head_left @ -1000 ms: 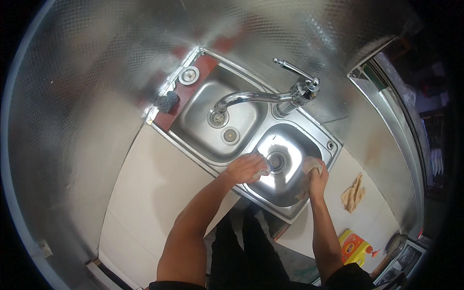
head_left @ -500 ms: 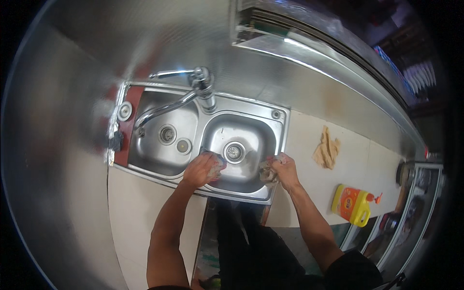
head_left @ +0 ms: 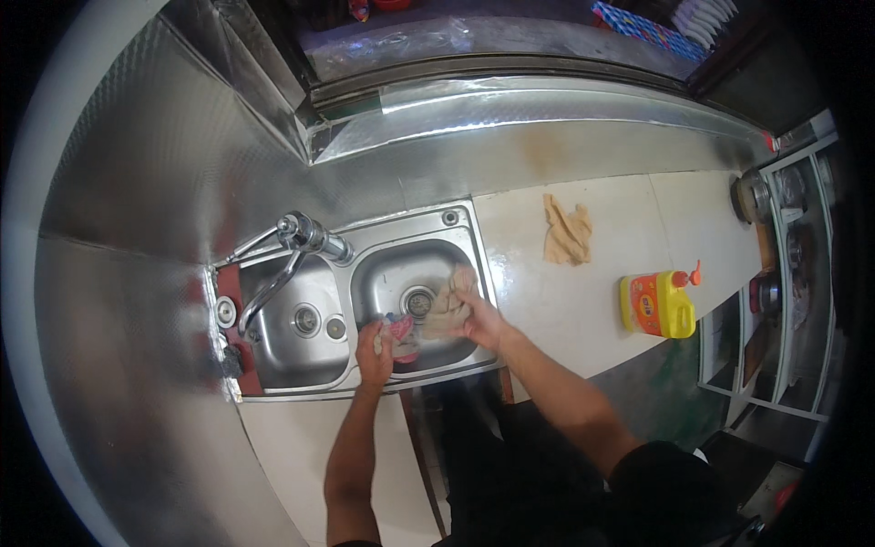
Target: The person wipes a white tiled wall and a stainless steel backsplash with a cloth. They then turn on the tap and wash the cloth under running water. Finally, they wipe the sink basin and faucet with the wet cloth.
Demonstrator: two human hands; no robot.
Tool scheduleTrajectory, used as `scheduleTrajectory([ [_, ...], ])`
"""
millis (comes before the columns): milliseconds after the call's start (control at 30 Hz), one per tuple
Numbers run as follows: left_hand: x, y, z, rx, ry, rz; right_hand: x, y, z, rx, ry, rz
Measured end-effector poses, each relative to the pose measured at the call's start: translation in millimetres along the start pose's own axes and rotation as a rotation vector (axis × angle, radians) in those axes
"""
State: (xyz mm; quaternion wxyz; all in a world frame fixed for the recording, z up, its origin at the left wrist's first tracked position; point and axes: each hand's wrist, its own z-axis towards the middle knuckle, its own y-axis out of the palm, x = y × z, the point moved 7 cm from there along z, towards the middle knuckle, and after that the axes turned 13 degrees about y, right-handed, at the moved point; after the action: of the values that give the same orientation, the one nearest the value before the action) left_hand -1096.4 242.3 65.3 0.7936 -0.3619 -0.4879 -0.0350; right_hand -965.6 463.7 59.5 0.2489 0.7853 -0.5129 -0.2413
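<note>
A steel sink with two basins [head_left: 375,258] lies under both my hands. Over the front left of the right basin, my left hand [head_left: 373,354] is closed on a crumpled cloth [head_left: 399,339] with pink, pale and bluish patches. My right hand [head_left: 483,321] grips a beige rag [head_left: 448,308] that hangs open over the right basin, close to its drain [head_left: 418,302]. The two cloths are near each other; whether they touch is hard to tell. Part of each cloth is hidden in the fingers.
A chrome faucet [head_left: 313,239] rises behind the basins, its spout over the left one. A tan cloth [head_left: 567,232] lies on the pale counter [head_left: 510,228] at the right, behind a yellow pump bottle [head_left: 674,306]. Beyond stands a white-framed shelf [head_left: 775,273]. Foil-like sheeting covers the wall.
My right hand has moved left over the right basin, bringing the beige rag near my left hand, and the rag now hangs more spread out. The whole view has turned toward the right.
</note>
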Motion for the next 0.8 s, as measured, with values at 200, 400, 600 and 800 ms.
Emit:
scheduleTrajectory([
  [200, -28, 20, -17, 0.373, -0.439, -0.450, 15, -1, -5, 0.066, -0.117, 0.197],
  [400, 4, 48, -8, 0.462, -0.869, -0.968, -57, -41, -87, 0.258, -0.292, -0.184],
  [600, 60, 54, 15, 0.466, -0.927, -1.292, -93, -83, -137, 0.395, -0.448, -0.089],
  [800, 84, 59, 14, 0.397, -1.051, -1.376, -131, -108, -177, 0.703, -0.414, -0.721],
])
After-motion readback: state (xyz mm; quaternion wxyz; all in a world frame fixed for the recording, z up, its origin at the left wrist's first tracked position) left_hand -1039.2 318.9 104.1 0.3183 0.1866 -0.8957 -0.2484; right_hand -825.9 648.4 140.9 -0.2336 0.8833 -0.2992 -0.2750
